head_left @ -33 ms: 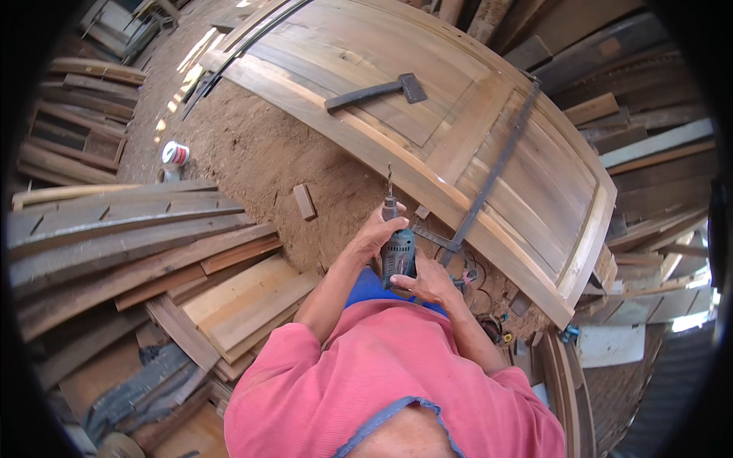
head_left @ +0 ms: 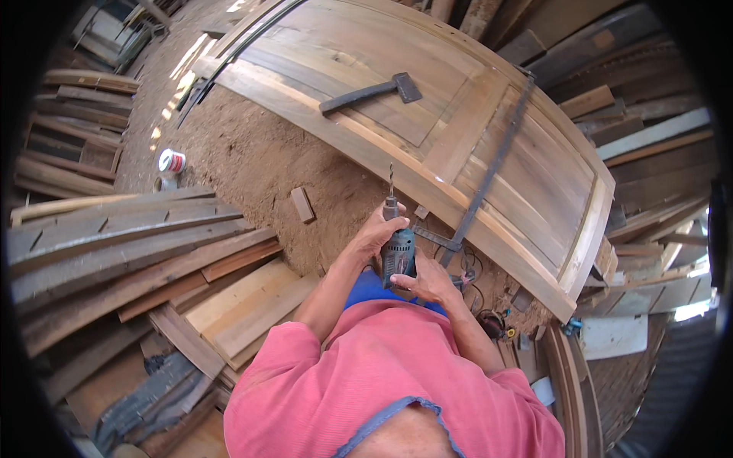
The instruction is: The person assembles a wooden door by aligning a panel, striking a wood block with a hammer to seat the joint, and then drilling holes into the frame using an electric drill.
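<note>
A dark teal power drill (head_left: 398, 252) is upright in front of my body, its twist bit (head_left: 392, 180) pointing away from me. My left hand (head_left: 376, 231) wraps the front of the drill near the chuck (head_left: 391, 208). Around the rear of its body, my right hand (head_left: 427, 279) is closed, with the thumb across the casing. Just beyond the bit lies a large wooden panelled door (head_left: 458, 153). An axe-shaped hammer (head_left: 374, 93) with a dark handle rests on the door. A long metal bar clamp (head_left: 489, 179) spans it to the right, its jaw at the near edge.
Stacked planks (head_left: 137, 244) crowd the left side. A small wood block (head_left: 303, 205) and a white tin (head_left: 172, 161) sit on the dusty ground (head_left: 252, 145). Another dark clamp bar (head_left: 252, 44) crosses the door's left end. More boards (head_left: 649, 168) lean at the right.
The view has shifted slightly, so the surroundings sit a little differently in the picture. Both hands keep the same hold on the drill.
</note>
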Motion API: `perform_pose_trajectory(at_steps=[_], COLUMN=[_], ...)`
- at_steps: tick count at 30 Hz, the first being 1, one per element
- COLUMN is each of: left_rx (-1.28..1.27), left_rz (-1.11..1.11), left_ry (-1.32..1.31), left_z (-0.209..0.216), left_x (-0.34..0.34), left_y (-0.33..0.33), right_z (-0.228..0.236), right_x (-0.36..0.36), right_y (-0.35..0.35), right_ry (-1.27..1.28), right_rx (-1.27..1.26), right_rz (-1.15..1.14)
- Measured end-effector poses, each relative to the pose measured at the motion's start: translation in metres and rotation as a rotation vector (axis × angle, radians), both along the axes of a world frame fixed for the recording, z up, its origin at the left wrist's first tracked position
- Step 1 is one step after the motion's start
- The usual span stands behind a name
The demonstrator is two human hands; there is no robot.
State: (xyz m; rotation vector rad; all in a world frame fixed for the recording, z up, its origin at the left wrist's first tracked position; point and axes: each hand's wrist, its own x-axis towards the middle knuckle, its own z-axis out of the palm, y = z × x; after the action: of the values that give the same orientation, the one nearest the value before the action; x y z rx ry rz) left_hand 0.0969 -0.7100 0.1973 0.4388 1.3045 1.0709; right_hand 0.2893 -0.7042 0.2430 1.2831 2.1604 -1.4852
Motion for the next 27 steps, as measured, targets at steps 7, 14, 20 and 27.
perform_pose_trajectory(at_steps=[7,14,20,27], left_rx=[0.018,0.043,0.03,0.049], left_rz=[-0.181,-0.291,-0.421,-0.724], left_ry=[0.022,0.045,-0.019,-0.087], left_z=[-0.013,-0.037,-0.043,-0.062], left_x=[-0.007,-0.003,-0.044,-0.055], left_y=[0.041,0.064,0.138,0.255], right_z=[-0.038,-0.04,-0.032,-0.069], right_x=[-0.012,0.012,0.08,0.016], right_y=[0.007,0.033,0.027,-0.017], right_ry=[0.195,0.225,0.2,0.352], right_rx=[0.059,0.033,-0.02,0.031], right_rz=[-0.293,-0.405,-0.479,-1.189])
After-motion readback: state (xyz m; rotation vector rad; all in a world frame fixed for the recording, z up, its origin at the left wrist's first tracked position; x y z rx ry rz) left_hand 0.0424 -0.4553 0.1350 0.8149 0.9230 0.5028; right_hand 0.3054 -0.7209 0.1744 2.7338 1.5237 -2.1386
